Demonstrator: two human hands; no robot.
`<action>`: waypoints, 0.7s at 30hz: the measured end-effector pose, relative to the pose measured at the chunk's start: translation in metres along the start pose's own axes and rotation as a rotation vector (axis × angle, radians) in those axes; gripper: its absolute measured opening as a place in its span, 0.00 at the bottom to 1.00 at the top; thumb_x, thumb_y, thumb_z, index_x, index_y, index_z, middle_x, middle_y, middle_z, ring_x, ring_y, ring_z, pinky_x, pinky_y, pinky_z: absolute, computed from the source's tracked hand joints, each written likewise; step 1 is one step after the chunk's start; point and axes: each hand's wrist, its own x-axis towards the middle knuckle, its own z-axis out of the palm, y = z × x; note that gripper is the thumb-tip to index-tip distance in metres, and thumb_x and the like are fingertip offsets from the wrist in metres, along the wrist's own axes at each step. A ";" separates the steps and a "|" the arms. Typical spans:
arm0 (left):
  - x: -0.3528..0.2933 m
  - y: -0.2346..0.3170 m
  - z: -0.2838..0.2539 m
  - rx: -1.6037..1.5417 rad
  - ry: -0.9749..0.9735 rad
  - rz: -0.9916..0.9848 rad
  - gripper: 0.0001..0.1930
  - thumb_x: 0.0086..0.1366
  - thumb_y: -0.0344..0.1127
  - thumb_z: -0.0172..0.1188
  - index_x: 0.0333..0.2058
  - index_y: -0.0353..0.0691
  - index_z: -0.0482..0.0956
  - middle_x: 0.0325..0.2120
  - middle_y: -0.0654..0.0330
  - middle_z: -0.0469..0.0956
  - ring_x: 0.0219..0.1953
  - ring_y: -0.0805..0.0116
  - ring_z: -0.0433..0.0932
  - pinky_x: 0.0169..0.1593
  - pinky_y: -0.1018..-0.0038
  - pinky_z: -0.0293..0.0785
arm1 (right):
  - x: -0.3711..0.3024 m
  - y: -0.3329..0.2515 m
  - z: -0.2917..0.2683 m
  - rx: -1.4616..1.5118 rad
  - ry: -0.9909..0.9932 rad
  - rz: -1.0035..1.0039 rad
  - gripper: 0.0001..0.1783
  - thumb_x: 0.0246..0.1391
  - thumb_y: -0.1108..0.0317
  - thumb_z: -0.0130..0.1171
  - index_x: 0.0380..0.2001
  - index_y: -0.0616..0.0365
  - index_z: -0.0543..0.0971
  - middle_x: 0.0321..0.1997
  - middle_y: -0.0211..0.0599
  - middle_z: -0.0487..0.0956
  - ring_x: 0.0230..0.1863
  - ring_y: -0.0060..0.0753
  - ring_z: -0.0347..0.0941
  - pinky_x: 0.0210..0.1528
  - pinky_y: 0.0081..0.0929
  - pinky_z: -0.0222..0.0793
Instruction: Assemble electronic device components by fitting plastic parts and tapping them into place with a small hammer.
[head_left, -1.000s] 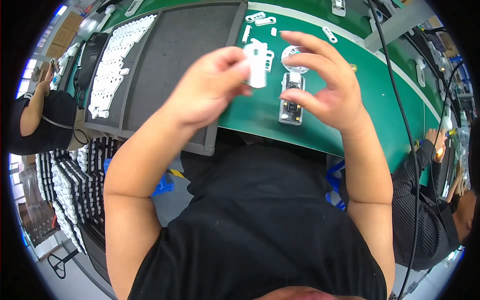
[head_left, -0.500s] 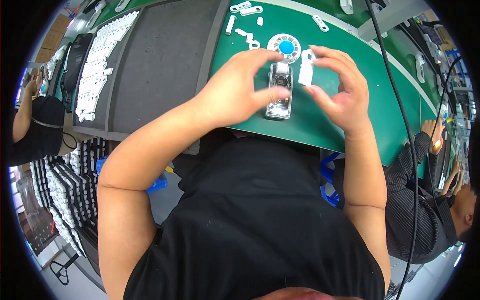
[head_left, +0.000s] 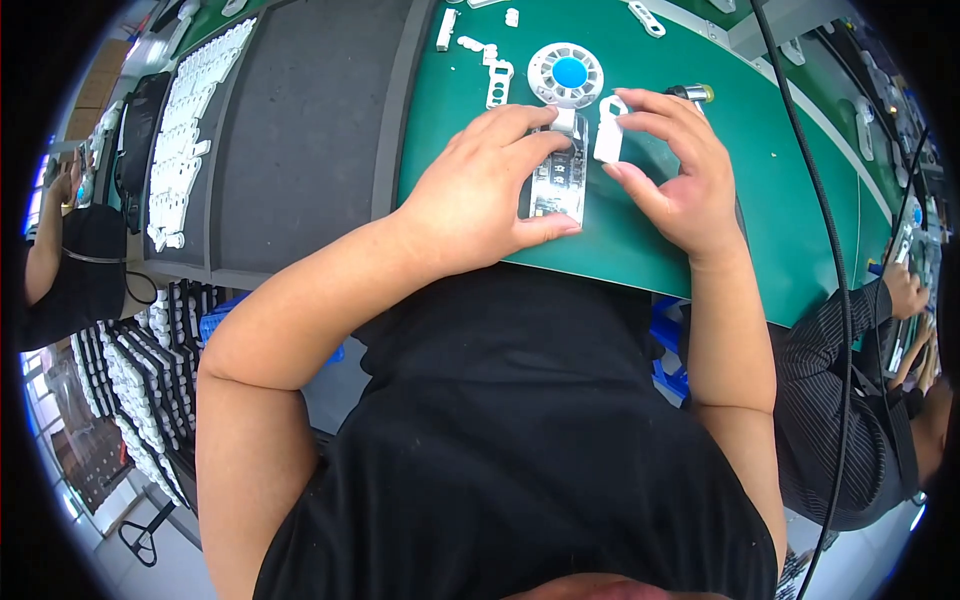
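Observation:
A clear, block-shaped holder (head_left: 556, 190) with dark and metallic parts inside lies on the green table in front of me. My left hand (head_left: 485, 185) grips it, thumb at the near end and fingers at the far end, where a small white part (head_left: 563, 121) sits. My right hand (head_left: 690, 170) holds a flat white plastic housing (head_left: 609, 130) with an opening at its far end, pinched between thumb and fingers just right of the holder. Beyond both is a round, spoked clear-and-white disc (head_left: 570, 72) with a blue centre.
Loose white pieces (head_left: 498, 84) lie at the far left of the green table (head_left: 790, 220). A metal-tipped cylinder (head_left: 692, 93) is behind my right hand. To the left stands a dark tray (head_left: 310, 130) beside rows of white parts (head_left: 185, 140). A black cable (head_left: 800, 190) hangs at right, near a co-worker's sleeve (head_left: 830, 340).
My left thumb has moved to the holder's near end, and the left fingers now lie over its far part. My right hand still holds the white housing. The view has shifted slightly.

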 end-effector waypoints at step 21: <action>0.002 0.005 -0.003 -0.050 -0.061 -0.087 0.34 0.57 0.45 0.81 0.59 0.39 0.80 0.68 0.50 0.71 0.69 0.44 0.71 0.71 0.55 0.69 | -0.003 -0.003 0.003 -0.044 -0.061 -0.030 0.23 0.44 0.68 0.80 0.46 0.57 0.87 0.58 0.39 0.86 0.57 0.48 0.80 0.60 0.40 0.77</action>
